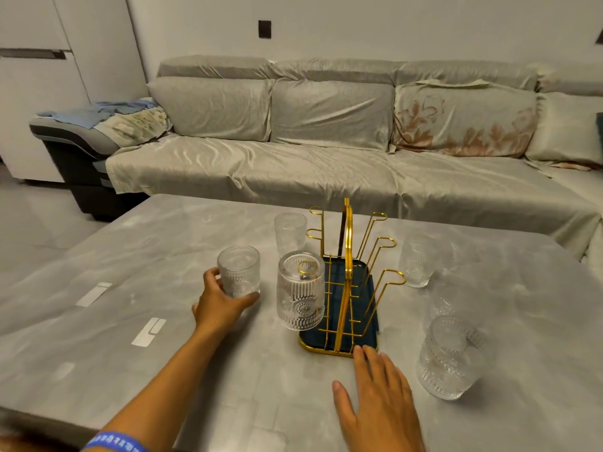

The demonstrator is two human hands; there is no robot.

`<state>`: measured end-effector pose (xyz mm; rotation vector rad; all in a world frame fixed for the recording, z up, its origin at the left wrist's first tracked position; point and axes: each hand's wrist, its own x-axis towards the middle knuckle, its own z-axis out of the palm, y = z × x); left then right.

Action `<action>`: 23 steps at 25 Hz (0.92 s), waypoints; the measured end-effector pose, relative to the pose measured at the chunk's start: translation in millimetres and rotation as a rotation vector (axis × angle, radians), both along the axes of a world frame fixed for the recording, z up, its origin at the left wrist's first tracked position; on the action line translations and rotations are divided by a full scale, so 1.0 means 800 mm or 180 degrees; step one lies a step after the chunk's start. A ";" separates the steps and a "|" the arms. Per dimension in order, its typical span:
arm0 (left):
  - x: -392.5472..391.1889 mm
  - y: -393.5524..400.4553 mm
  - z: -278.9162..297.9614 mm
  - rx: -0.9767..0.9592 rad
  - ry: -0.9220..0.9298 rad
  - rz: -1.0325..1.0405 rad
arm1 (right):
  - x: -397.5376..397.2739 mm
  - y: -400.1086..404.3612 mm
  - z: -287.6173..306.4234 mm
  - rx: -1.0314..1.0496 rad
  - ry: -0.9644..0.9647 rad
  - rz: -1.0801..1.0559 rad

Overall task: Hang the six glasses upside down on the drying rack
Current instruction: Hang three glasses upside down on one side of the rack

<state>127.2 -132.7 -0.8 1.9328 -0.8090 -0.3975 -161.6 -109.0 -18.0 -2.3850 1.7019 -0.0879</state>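
Note:
A gold wire drying rack point(348, 256) with a dark blue tray point(311, 341) stands on the grey table. One ribbed clear glass point(300, 296) hangs upside down on its near left prong. My left hand point(219, 305) wraps around an upright glass point(239, 270) left of the rack. Another upright glass point(289, 232) stands behind it. Right of the rack stand three more glasses: a far one point(419, 260), a faint middle one point(447, 301) and a near one point(448, 357). My right hand point(378, 402) lies flat with fingers spread, fingertips at the tray's near edge.
The grey marble-look table point(146, 272) extends left and toward me. A long sofa point(326, 158) under a pale cover runs behind the table. White stickers point(148, 331) lie on the table's left part.

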 end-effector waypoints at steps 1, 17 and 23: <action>0.002 -0.003 0.003 -0.0102 0.0000 -0.0074 | 0.001 -0.003 0.001 0.0038 0.0060 0.0009; -0.030 -0.056 0.261 -0.0754 -0.0758 -0.1613 | 0.000 -0.009 -0.003 0.0025 0.0186 0.0058; -0.057 -0.082 0.240 -0.0100 -0.1141 -0.1942 | 0.000 -0.011 -0.009 -0.0037 0.0208 0.0120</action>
